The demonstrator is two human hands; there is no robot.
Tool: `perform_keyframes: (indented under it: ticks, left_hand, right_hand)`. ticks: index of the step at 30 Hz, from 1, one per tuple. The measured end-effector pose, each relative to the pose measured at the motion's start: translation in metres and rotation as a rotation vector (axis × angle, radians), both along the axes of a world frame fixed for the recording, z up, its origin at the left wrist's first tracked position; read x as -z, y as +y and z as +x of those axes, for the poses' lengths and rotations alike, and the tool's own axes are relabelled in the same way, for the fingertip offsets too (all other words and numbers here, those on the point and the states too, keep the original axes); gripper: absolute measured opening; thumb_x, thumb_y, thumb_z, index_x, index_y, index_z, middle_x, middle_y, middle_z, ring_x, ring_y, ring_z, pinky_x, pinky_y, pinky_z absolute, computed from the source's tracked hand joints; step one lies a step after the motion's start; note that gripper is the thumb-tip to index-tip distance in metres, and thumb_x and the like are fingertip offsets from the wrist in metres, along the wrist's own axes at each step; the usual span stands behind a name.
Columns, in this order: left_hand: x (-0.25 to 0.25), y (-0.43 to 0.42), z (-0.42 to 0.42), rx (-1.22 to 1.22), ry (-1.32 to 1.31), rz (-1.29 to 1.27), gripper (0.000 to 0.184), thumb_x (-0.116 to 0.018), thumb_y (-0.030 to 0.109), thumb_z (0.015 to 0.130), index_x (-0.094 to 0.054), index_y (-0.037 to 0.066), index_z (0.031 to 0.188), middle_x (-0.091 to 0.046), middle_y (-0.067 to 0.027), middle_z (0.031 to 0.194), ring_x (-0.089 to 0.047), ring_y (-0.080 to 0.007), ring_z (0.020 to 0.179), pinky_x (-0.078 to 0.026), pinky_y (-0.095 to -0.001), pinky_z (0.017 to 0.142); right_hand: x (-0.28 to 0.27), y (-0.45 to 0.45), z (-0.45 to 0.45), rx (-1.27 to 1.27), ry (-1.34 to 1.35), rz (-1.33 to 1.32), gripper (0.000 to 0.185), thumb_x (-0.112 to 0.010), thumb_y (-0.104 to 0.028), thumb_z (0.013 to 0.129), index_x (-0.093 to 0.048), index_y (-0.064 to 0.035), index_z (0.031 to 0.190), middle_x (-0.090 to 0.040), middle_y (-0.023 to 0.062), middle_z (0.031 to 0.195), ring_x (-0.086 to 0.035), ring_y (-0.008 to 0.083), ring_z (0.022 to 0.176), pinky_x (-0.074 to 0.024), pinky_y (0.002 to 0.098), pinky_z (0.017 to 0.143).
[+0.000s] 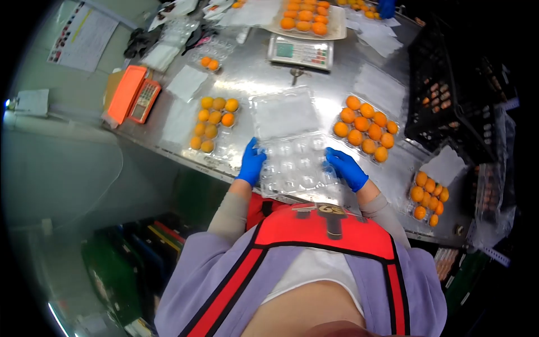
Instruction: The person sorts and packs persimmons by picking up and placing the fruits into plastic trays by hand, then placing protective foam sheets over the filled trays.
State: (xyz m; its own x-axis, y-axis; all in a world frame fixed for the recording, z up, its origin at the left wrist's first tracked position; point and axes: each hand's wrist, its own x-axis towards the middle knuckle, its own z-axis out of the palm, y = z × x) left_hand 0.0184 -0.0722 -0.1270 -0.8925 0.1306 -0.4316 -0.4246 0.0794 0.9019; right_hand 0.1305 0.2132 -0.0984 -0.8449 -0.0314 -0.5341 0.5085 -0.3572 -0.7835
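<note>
An unfilled clear plastic clamshell tray [297, 168] with rows of round wells lies in front of me at the table's near edge. Its lid [285, 114] is folded back away from me, with a white sheet in it. My left hand [251, 163], in a blue glove, grips the tray's left side. On the right side, my right hand [347, 168], also gloved in blue, has its fingers closed at the edge. Left of the tray is a partly filled tray of orange-yellow round fruits [210, 117]. To the right sits a fuller tray of orange fruits [368, 130].
A digital scale [303, 51] stands at the back under a tray of fruit [305, 17]. An orange device [135, 98] is at the left edge. Another fruit tray [429, 194] lies near right, beside a black crate [449, 95]. Stacked clear trays [171, 42] are far left.
</note>
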Motion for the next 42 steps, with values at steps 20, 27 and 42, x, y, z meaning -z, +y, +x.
perform_keyframes:
  ticks: [20, 27, 42]
  left_hand:
    - [-0.092, -0.151, -0.097, -0.479, 0.286, 0.440, 0.046, -0.052, 0.035, 0.089, -0.051, 0.004, 0.124, -0.059, -0.0075, 0.102, -0.057, -0.0187, 0.089, -0.047, -0.0308, 0.078]
    - [-0.006, -0.362, -0.160, -0.393, 0.377, -0.618, 0.033, -0.038, 0.026, 0.095, -0.054, 0.004, 0.114, -0.060, -0.0126, 0.109, -0.055, -0.0235, 0.102, -0.043, -0.0365, 0.088]
    - [-0.051, -0.280, -0.202, -0.376, -0.385, -0.409, 0.076, -0.036, 0.061, 0.089, -0.056, -0.011, 0.105, -0.063, -0.0198, 0.095, -0.062, -0.0229, 0.075, -0.052, -0.0280, 0.063]
  right_hand:
    - [-0.052, 0.022, -0.003, 0.070, 0.156, 0.283, 0.045, -0.051, -0.029, 0.091, -0.045, -0.0106, 0.132, -0.062, 0.0029, 0.104, -0.056, 0.0088, 0.083, -0.0429, 0.0223, 0.074]
    - [-0.023, 0.053, 0.027, 0.240, 0.067, 0.349, 0.038, -0.054, -0.024, 0.090, -0.052, -0.0091, 0.125, -0.062, 0.0007, 0.101, -0.055, 0.0072, 0.081, -0.0414, 0.0203, 0.071]
    - [0.020, 0.146, 0.072, 0.700, 0.020, 0.543, 0.043, -0.055, -0.021, 0.089, -0.048, -0.0075, 0.129, -0.052, 0.0016, 0.121, -0.050, 0.0089, 0.100, -0.0395, 0.0219, 0.082]
